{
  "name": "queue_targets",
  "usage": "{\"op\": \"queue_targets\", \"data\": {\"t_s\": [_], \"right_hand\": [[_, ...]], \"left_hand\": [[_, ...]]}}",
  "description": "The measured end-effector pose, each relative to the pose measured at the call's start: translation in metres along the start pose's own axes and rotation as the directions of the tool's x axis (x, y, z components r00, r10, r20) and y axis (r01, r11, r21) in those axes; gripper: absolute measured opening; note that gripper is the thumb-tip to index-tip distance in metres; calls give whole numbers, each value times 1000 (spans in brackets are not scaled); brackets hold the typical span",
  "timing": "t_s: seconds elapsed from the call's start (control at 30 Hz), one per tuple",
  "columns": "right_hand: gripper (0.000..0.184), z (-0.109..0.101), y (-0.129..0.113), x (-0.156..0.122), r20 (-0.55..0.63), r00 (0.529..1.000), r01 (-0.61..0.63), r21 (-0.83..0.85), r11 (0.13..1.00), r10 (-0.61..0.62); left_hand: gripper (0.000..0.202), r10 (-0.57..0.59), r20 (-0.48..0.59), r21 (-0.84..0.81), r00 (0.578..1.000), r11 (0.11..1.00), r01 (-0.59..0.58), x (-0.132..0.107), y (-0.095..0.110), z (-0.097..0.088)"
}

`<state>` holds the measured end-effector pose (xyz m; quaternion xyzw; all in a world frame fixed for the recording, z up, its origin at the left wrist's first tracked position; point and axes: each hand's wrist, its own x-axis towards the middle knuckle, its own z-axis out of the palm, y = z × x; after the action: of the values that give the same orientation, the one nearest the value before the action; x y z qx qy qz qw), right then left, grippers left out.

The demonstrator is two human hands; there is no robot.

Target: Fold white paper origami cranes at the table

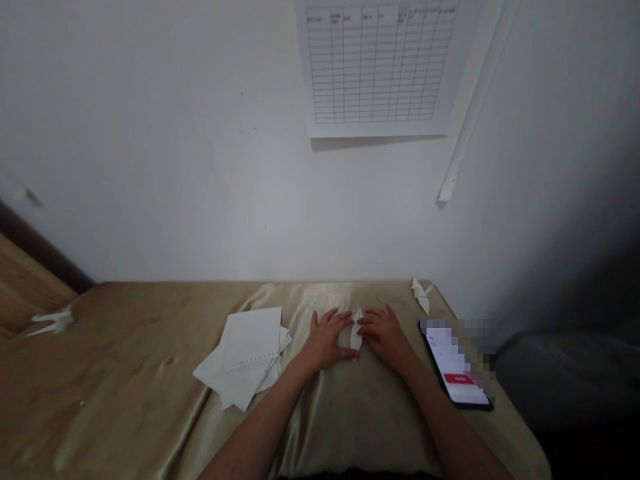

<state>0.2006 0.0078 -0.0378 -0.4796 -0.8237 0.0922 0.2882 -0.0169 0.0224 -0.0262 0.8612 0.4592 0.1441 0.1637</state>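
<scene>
A small folded white paper piece (356, 331) lies on the gold satin cloth (350, 413) between my two hands. My left hand (327, 340) rests on the cloth with its fingertips pressed against the left side of the paper. My right hand (385, 335) mirrors it, its fingertips pinching the paper's right side. Both hands are closed on the paper, with the fingers lying low against the cloth.
A loose stack of white sheets (247, 357) lies left of my hands. A phone (457, 367) with a lit screen sits at the right. A folded paper figure (421, 295) rests near the wall, another (53, 322) at far left. A gridded chart (380, 63) hangs above.
</scene>
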Motion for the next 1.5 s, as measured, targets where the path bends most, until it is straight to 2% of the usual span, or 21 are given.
{"op": "queue_targets", "data": {"t_s": [0.1, 0.2, 0.47, 0.73, 1.0, 1.27, 1.5], "right_hand": [[22, 0, -1, 0, -33, 999, 4, -35, 999, -6], [19, -2, -4, 1, -74, 997, -1, -68, 998, -4], [20, -8, -9, -1, -73, 997, 11, -162, 987, -23], [21, -8, -9, 0, -65, 997, -54, -91, 994, 48], [27, -6, -9, 1, -19, 988, -155, 31, 987, 156], [29, -1, -9, 2, -2, 982, -187, 56, 981, 187], [19, 3, -6, 2, -38, 987, -153, -6, 988, 153]], "left_hand": [[82, 7, 10, 3, 1000, 1000, -7, -1, 1, -2], [75, 11, 27, 14, 1000, 1000, -11, -1, 3, -4], [70, 23, 7, 29, 1000, 999, -24, -3, 2, -1], [52, 19, 11, 7, 1000, 1000, -19, -2, 1, -5], [17, 32, -167, 2, 985, 999, -33, 3, 6, 3], [12, 56, -250, 56, 967, 998, -43, 6, 9, 9], [11, -72, -253, -12, 965, 997, 71, 10, 8, 13]]}}
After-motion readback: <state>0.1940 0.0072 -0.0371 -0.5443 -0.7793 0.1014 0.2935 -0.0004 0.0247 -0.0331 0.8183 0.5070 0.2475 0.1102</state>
